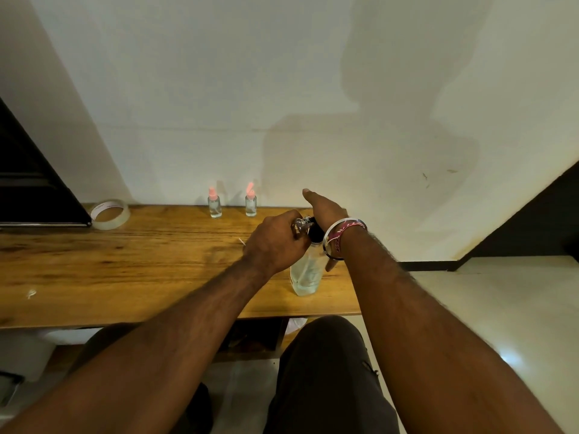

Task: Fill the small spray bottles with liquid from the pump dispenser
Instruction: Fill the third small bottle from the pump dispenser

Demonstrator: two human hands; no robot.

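Here both hands (300,227) meet at the pump dispenser (305,274) by the table's right edge (351,296)

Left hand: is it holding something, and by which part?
The left hand grips a small clear bottle round its body, beside the pump dispenser.

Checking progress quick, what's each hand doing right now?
Left hand: closed around a small bottle at the pump dispenser.
Right hand: open, flat over the dispenser's black pump head.
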